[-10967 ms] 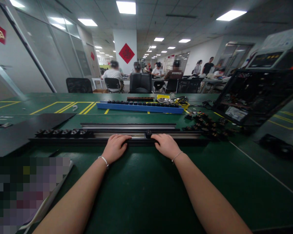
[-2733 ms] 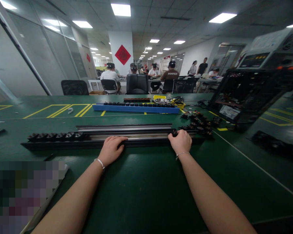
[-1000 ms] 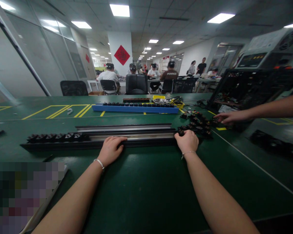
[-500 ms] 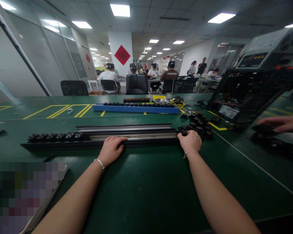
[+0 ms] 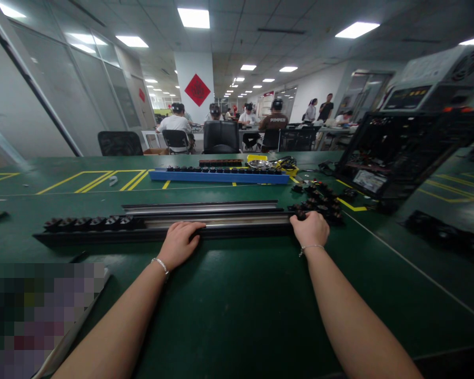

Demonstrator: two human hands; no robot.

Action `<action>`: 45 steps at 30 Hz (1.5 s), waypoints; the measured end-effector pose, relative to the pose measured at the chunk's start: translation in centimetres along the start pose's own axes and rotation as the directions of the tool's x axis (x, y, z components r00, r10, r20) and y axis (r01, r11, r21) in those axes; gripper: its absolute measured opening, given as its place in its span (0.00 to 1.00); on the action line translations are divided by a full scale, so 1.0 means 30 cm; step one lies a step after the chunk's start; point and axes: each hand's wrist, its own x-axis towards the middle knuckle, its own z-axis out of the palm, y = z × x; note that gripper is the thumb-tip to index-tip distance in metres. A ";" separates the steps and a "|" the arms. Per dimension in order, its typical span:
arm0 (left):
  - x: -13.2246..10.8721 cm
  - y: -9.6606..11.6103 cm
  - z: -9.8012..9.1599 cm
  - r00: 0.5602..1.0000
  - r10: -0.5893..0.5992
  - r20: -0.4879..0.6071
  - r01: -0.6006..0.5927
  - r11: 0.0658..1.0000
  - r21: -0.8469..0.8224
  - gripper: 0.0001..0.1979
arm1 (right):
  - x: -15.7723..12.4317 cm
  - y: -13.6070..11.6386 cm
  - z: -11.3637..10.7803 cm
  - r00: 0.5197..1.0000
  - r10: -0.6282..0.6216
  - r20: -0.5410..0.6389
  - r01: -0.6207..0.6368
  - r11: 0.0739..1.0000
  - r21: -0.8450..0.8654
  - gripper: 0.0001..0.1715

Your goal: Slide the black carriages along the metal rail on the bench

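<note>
A long black and silver rail lies across the green table in front of me. My left hand rests on its near edge around the middle, fingers curled over it. My right hand is closed at the rail's right end, fingers pinched round a small black part sitting on the rail. A row of several black parts sits in the rail's left section. A loose pile of the same black parts lies just beyond my right hand.
A second silver rail lies right behind the first. Farther back are a blue rail lined with black parts, a metal bowl and a yellow box. An open black machine case stands at the right. People sit at far desks.
My right hand has slid along the rail from its middle to the right end with the black part. Another person's hand reached in at the right, then withdrew. My left hand stayed put.
</note>
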 end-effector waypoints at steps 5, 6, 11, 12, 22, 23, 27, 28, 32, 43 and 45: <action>0.000 0.000 -0.001 1.000 0.000 -0.001 0.000 1.000 -0.007 0.17 | 0.005 0.007 0.002 1.000 0.008 -0.002 -0.008 1.000 -0.004 0.22; 0.000 0.000 -0.001 1.000 0.002 0.001 -0.002 1.000 -0.008 0.17 | 0.006 0.009 0.002 1.000 0.009 -0.001 -0.009 1.000 -0.003 0.21; 0.000 -0.002 -0.001 1.000 0.006 0.009 -0.006 1.000 -0.007 0.17 | 0.013 0.020 0.007 1.000 0.007 -0.016 -0.006 1.000 0.006 0.22; 0.000 -0.002 0.000 1.000 0.004 0.008 -0.004 1.000 -0.006 0.17 | 0.014 0.022 0.008 1.000 0.005 -0.024 -0.005 1.000 0.010 0.22; 0.000 0.000 -0.002 1.000 0.000 0.000 0.000 1.000 -0.019 0.17 | 0.027 0.039 0.010 0.999 0.015 -0.039 -0.016 1.000 -0.012 0.22; 0.000 0.000 -0.002 1.000 0.000 0.001 0.000 1.000 -0.018 0.17 | 0.027 0.040 0.009 0.999 0.018 -0.036 -0.018 1.000 -0.014 0.22; 0.000 0.000 -0.001 1.000 -0.003 0.004 0.003 1.000 -0.018 0.17 | 0.029 0.043 0.007 0.999 0.020 -0.037 -0.020 1.000 0.002 0.23; 0.000 -0.001 -0.001 1.000 -0.004 0.005 0.004 1.000 -0.019 0.17 | 0.029 0.043 0.006 0.999 0.019 -0.042 -0.019 1.000 0.009 0.22; -0.001 0.001 -0.003 1.000 -0.010 0.010 0.010 1.000 -0.020 0.17 | 0.029 0.047 0.006 0.998 0.025 -0.053 -0.024 1.000 0.020 0.21; -0.002 -0.002 -0.002 1.000 -0.008 0.008 0.008 1.000 -0.014 0.17 | 0.042 0.059 0.000 0.998 0.057 -0.032 -0.056 0.998 0.012 0.23; -0.002 -0.002 -0.002 1.000 -0.007 0.007 0.007 1.000 -0.014 0.17 | 0.044 0.060 0.000 0.998 0.061 -0.027 -0.060 0.998 0.013 0.23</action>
